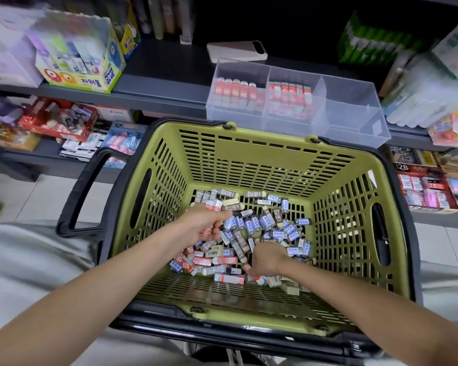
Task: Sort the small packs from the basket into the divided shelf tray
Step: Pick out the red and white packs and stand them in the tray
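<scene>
Both hands are working inside the green basket (249, 154), which is filling the lower middle of the frame. The left hand (204, 224) is curling its fingers around a small bundle of red-and-white packs (214, 205). The right hand (266, 260) is bending its fingers down into the mixed pile (257, 225) and seems to be pinching one reddish pack (247, 267) at the hand's lower edge. The clear divided tray (354, 122) is standing on the shelf (164, 83) just beyond the basket, a little right of the upper centre. Its left and middle compartments are already holding red-and-white packs, while the right one is showing none. The step, I judge, is gathering one kind of pack. To do it well, the person should be picking only the red ones from among the blue and brown packs and aligning them in the left hand, so that they are going into the tray upright, in rows.
</scene>
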The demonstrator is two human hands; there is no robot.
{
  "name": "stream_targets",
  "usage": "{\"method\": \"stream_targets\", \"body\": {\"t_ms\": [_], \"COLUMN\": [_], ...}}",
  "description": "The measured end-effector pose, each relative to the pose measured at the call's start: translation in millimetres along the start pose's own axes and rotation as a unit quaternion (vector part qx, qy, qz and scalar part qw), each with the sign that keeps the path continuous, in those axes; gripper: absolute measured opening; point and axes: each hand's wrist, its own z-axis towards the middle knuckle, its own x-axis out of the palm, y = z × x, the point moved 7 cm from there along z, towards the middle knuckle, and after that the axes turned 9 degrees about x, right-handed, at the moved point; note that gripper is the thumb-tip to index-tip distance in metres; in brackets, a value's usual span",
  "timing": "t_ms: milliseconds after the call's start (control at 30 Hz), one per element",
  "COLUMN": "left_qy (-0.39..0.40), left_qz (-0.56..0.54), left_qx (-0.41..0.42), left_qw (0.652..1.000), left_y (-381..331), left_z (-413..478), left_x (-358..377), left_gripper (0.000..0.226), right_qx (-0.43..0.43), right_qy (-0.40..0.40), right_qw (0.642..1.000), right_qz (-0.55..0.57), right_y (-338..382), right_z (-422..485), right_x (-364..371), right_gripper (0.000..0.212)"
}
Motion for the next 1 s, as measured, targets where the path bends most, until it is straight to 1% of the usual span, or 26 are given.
{"method": "stream_targets", "body": {"t_ms": [67,167,200,267,333,433,500,567,700,767,833,900,1000], "left_qy": [0.031,0.044,0.044,0.045,0.044,0.041,0.038,0.032,0.023,0.023,0.025,0.03,0.024], "left_qz": [0.023,0.041,0.04,0.027,0.01,0.001,-0.004,-0.016,-0.022,-0.02,-0.022,-0.018,-0.035], "left_qx": [-0.02,-0.026,-0.024,-0.018,-0.014,-0.013,-0.014,-0.011,-0.003,0.0,-0.001,-0.003,-0.002], "left_qw": [0.999,0.998,0.998,0.998,0.999,0.999,0.999,0.999,0.999,1.0,0.999,0.999,0.999], "left_y": [10.3,18.6,18.9,17.2,15.7,15.7,14.3,12.2,8.5,7.1,5.2,3.4,-0.3], "left_z": [0.0,3.4,4.9,6.7,7.0,7.7,7.7,8.6,9.7,9.3,8.5,7.4,6.5], "left_x": [6.5,8.7,8.9,9.5,9.6,8.8,7.9,6.6,3.5,2.4,1.6,1.3,-1.2], "left_gripper": [0.023,0.024,0.023,0.021,0.022,0.024,0.024,0.023,0.028,0.031,0.029,0.026,0.027], "right_qx": [-0.01,-0.043,-0.052,-0.065,-0.079,-0.078,-0.066,-0.057,-0.014,0.004,0.019,0.015,-0.014], "right_qy": [0.007,0.027,0.035,0.061,0.086,0.1,0.118,0.141,0.145,0.146,0.138,0.125,0.101], "right_qw": [0.999,0.993,0.987,0.963,0.946,0.948,0.946,0.944,0.947,0.946,0.938,0.924,0.906], "right_qz": [0.035,0.103,0.148,0.254,0.301,0.292,0.295,0.293,0.286,0.289,0.319,0.36,0.412], "right_y": [-0.3,0.6,0.3,3.3,12.7,22.6,24.7,29.7,36.0,37.1,38.4,42.0,46.7], "right_z": [1.2,-0.5,-0.6,-1.7,-2.7,-1.0,0.3,0.1,3.1,4.3,4.5,2.5,0.6], "right_x": [3.9,12.0,14.9,20.4,24.7,27.0,27.2,30.7,32.8,34.5,37.7,40.0,38.1], "right_gripper": [0.035,0.032,0.029,0.023,0.031,0.055,0.059,0.049,0.034,0.033,0.035,0.027,0.019]}}
